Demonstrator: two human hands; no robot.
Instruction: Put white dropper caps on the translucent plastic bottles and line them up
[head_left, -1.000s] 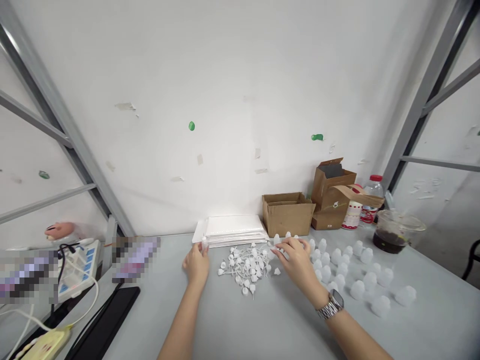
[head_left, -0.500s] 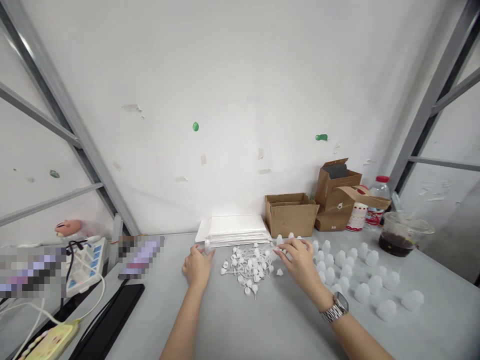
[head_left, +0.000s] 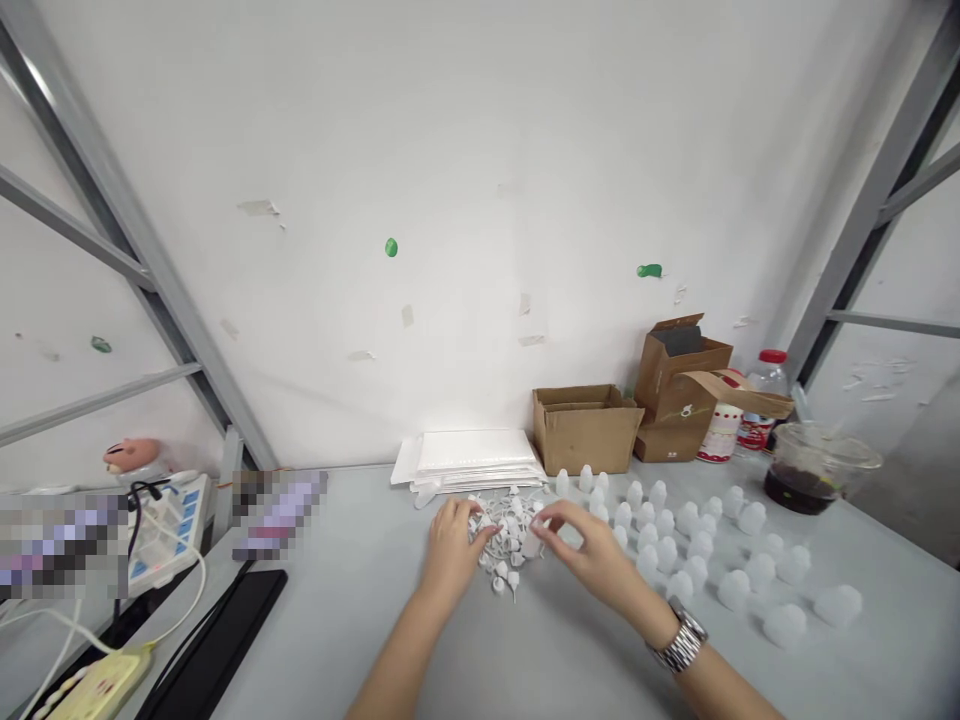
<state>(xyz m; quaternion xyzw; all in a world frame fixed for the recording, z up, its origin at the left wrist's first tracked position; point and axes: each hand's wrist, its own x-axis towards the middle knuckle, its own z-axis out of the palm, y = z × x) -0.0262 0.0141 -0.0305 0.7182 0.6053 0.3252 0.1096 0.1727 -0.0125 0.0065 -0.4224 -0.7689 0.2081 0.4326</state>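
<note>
1. Left hand (head_left: pixel 452 548) and right hand (head_left: pixel 589 545) work at the centre of the grey work table (head_left: pixel 337 625), level with each other, about the pile of white plastic tethered caps (head_left: pixel 506 562).
2. Left fingers (head_left: pixel 480 525): curled and narrow, tips on the pile's left edge. Whether they hold a cap, cannot tell.
3. Right fingers (head_left: pixel 553 520): narrow, closing about a small white plastic piece (head_left: pixel 531 545) at the pile's right edge. Whether it is gripped, cannot tell.
4. The piece lies between the fingers of both hands and nearer the right hand. Its long axis appears roughly upright, tilted slightly; exact lie is partly hidden.
5. Beyond the right fingers, toward the right forearm, stand rows of translucent white plastic bottles (head_left: pixel 666 553).
6. Beyond the left fingers lies a stack of white envelopes (head_left: pixel 472 452). A cardboard box (head_left: pixel 586 432) sits past the right fingers.
</note>
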